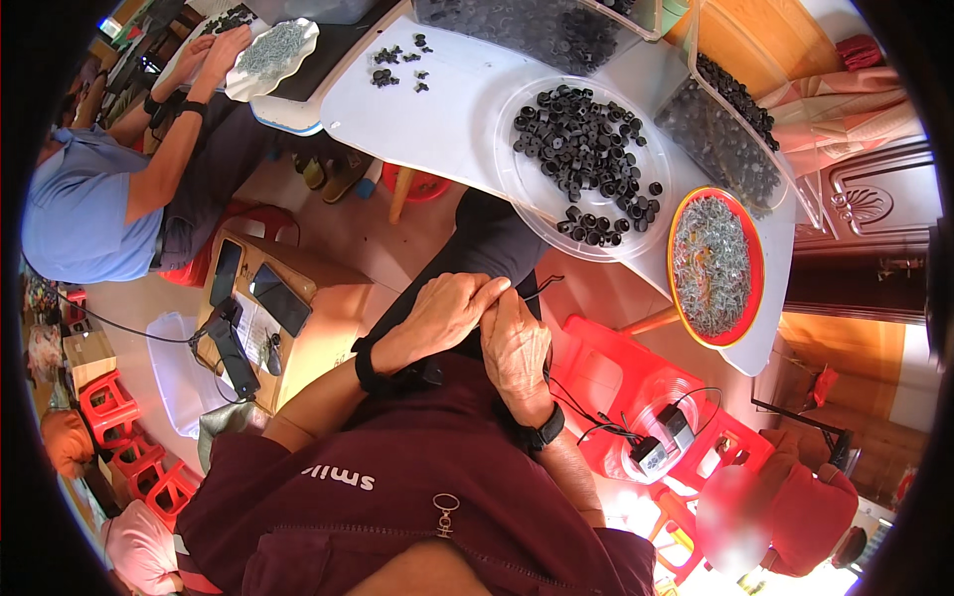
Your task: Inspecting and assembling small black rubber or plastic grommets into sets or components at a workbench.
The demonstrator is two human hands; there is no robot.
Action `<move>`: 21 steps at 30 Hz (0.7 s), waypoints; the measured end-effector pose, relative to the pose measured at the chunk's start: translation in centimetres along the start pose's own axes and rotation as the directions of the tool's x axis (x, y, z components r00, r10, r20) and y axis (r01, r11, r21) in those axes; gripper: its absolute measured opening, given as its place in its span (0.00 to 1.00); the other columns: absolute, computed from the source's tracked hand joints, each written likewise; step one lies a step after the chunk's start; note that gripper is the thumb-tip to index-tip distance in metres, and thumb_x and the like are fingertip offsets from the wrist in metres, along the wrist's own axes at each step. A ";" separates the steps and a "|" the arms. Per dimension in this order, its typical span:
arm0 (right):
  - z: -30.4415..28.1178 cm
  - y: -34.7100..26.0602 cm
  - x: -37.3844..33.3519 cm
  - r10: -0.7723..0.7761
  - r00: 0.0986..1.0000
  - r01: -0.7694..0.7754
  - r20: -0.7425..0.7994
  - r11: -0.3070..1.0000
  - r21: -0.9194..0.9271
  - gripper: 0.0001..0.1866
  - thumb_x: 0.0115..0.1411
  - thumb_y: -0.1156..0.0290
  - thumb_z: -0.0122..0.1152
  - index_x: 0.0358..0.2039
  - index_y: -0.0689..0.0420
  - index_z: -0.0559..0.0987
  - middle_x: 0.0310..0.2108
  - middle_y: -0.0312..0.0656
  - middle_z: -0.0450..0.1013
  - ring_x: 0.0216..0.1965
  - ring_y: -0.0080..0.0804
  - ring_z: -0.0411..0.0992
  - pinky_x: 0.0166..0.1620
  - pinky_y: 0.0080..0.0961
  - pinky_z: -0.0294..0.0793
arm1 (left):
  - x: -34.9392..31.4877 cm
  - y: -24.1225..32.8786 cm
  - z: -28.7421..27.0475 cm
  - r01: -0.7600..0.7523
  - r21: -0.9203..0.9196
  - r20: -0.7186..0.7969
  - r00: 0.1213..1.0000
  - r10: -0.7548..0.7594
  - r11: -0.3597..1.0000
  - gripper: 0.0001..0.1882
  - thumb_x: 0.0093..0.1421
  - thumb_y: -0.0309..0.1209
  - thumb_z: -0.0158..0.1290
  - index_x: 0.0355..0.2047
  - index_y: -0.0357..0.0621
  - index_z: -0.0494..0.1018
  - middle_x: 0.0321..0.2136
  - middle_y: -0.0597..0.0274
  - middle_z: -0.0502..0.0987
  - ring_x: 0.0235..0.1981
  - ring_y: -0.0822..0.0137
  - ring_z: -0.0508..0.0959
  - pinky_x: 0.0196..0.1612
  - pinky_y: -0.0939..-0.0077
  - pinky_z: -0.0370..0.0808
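Clasped hands (487,333) sit below clear tray (527,189) of black washers (586,149).

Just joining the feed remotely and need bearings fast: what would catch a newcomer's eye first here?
The person's left hand and right hand are pressed together over the lap at centre. Beyond them on the white table sits a clear round plastic tray heaped with small black ring-shaped parts. To its right is a red-rimmed plate of small silvery metal screws.

top: maroon, white lettering, metal zip pull | sleeves: short | wrists: black bands on both | trousers: dark
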State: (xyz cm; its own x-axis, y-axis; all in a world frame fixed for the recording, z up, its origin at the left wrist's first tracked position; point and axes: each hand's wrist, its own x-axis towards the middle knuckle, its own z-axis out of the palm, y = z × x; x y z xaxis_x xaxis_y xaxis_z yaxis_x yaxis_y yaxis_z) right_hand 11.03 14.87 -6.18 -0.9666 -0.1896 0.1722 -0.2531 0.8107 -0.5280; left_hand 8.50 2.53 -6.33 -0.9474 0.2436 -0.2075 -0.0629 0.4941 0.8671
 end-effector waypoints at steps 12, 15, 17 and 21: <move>-0.1 0.4 -0.1 0.046 0.996 -0.066 0.073 0.955 0.290 0.07 0.55 0.73 0.50 0.24 0.61 0.65 0.12 0.49 0.65 0.15 0.48 0.68 0.18 0.37 0.66 | -0.5 -1.7 0.5 -0.142 -0.041 0.078 0.986 0.145 0.989 0.12 0.62 0.29 0.38 0.26 0.32 0.62 0.16 0.47 0.63 0.17 0.48 0.62 0.20 0.65 0.59; 0.3 1.0 -0.1 0.036 0.997 -0.057 0.074 0.948 0.313 0.06 0.55 0.73 0.49 0.24 0.61 0.65 0.12 0.50 0.65 0.15 0.48 0.68 0.18 0.37 0.67 | -0.6 -1.3 0.4 -0.318 -0.003 0.004 0.948 0.318 0.948 0.13 0.63 0.30 0.36 0.25 0.32 0.61 0.16 0.46 0.62 0.17 0.48 0.61 0.20 0.64 0.58; 0.8 1.6 -0.2 -0.102 0.994 0.089 0.030 0.956 0.279 0.05 0.55 0.74 0.48 0.24 0.62 0.66 0.12 0.51 0.65 0.16 0.49 0.68 0.19 0.37 0.67 | -0.6 -3.0 0.9 -0.419 0.052 -0.016 0.907 0.420 0.907 0.08 0.60 0.28 0.42 0.36 0.35 0.64 0.18 0.49 0.66 0.17 0.52 0.66 0.19 0.65 0.61; 0.6 2.0 -0.1 -0.133 0.990 0.115 0.048 0.955 0.274 0.05 0.55 0.74 0.48 0.25 0.62 0.67 0.13 0.52 0.65 0.17 0.50 0.68 0.20 0.38 0.67 | -0.9 -2.8 0.9 -0.414 0.002 -0.028 0.910 0.414 0.910 0.09 0.59 0.27 0.46 0.38 0.35 0.69 0.18 0.51 0.69 0.16 0.53 0.68 0.18 0.67 0.63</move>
State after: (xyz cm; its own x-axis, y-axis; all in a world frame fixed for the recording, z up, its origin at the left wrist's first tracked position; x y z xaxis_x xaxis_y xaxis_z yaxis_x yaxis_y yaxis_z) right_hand 10.60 16.16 -7.78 -0.9250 -0.3225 0.2009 -0.3639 0.6000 -0.7124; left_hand 9.85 1.65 -8.95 -0.8968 0.4027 0.1834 0.3362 0.3506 0.8741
